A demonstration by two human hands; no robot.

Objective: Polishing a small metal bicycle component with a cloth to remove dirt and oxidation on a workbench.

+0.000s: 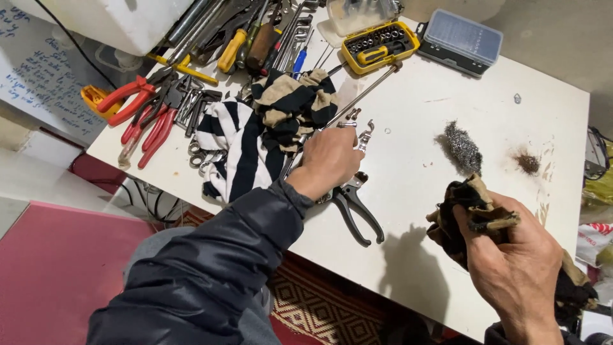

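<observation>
Left hand (pixel 329 160): pressed down on black-handled pliers (pixel 354 204), fingers curled over them.
Right hand (pixel 514 255): clenched around dirty rag (pixel 469 204).
Nearby: steel wool (pixel 461 148), striped cloth (pixel 246 144).

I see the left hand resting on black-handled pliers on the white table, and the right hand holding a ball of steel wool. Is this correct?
Not quite. The head view shows the right hand holding a dirty black and tan rag, not steel wool; the steel wool lies apart on the white table. The rest holds: the left hand rests on the black-handled pliers.
</observation>
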